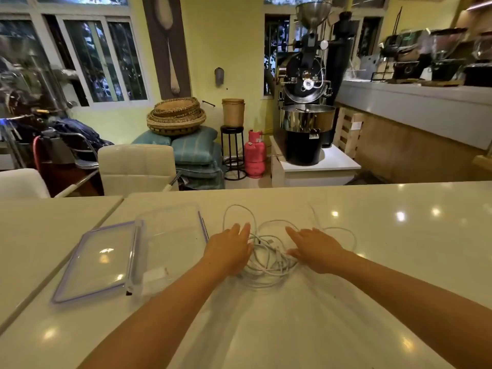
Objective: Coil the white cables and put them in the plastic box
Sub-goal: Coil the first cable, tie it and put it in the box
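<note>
White cables (pixel 269 258) lie tangled between left hand (pixel 230 250) and right hand (pixel 315 249) fingers.

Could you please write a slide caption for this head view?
Both hands, left and right, open and reaching at tangled white cables on the table, beside the open box and lid.

I'm facing a coffee roaster (pixel 306 102), pink gas cylinder (pixel 255 155), woven baskets (pixel 176 115) sitting on teal cushions (pixel 197 150), white chair (pixel 137 169).

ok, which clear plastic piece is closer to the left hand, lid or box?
The box: its right edge sits right beside the left hand. The flat lid lies on the box's far side.
</note>
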Demonstrator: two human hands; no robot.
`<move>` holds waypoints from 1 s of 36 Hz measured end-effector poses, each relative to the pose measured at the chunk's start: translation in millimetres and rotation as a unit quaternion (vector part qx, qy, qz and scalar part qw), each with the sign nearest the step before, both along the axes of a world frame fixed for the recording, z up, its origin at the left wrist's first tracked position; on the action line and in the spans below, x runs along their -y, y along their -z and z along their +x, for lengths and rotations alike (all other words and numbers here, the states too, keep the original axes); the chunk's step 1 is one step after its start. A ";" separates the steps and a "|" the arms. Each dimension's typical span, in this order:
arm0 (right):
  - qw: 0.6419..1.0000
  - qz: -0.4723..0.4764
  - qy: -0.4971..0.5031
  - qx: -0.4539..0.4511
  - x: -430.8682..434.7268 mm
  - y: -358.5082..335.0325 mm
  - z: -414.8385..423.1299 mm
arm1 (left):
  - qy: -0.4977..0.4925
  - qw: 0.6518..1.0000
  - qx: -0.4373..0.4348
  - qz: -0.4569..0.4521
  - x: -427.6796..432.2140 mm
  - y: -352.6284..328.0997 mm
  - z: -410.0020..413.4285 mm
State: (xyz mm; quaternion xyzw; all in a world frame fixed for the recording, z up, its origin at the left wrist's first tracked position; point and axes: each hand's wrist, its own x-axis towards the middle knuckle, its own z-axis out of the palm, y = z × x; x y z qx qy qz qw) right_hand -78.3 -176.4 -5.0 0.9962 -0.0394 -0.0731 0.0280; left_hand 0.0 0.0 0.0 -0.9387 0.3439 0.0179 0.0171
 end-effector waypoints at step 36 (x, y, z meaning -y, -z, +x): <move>0.942 -0.142 -0.159 0.259 15.5 -13.6 4.0 | 0.034 0.996 -0.044 -0.066 31.7 -28.7 18.2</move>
